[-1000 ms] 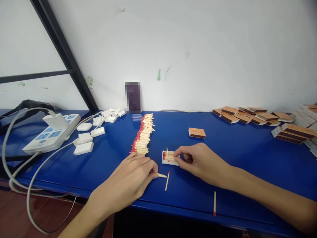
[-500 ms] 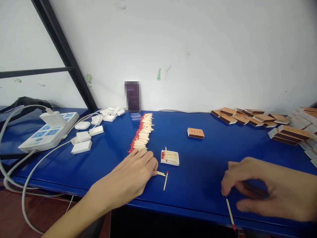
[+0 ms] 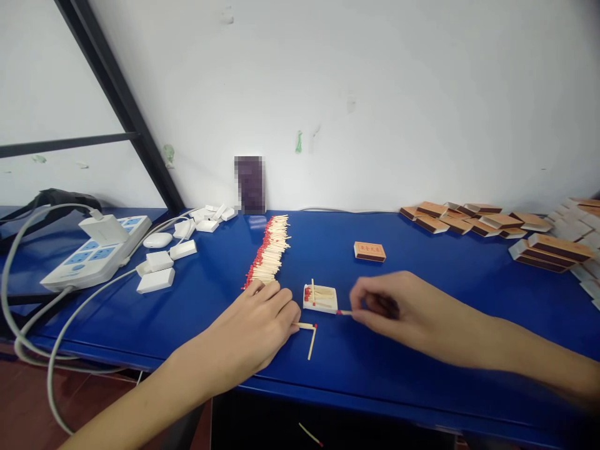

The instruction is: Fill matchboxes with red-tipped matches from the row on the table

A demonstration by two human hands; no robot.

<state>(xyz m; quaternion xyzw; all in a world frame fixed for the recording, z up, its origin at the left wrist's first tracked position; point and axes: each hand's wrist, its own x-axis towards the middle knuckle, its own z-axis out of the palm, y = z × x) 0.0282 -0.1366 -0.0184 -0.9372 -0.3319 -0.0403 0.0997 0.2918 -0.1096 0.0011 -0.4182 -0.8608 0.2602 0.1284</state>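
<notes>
Indoors, blue tabletop, matches, pale wall

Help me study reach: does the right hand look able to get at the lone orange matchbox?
Probably yes: the lone orange matchbox lies beyond the right hand, and only blue tabletop shows between them. The hand pinches a match, which may need setting down first.

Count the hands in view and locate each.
2: left hand by the match row, pinching at least one matchstick; right hand right of the open tray, pinching a match.
</notes>
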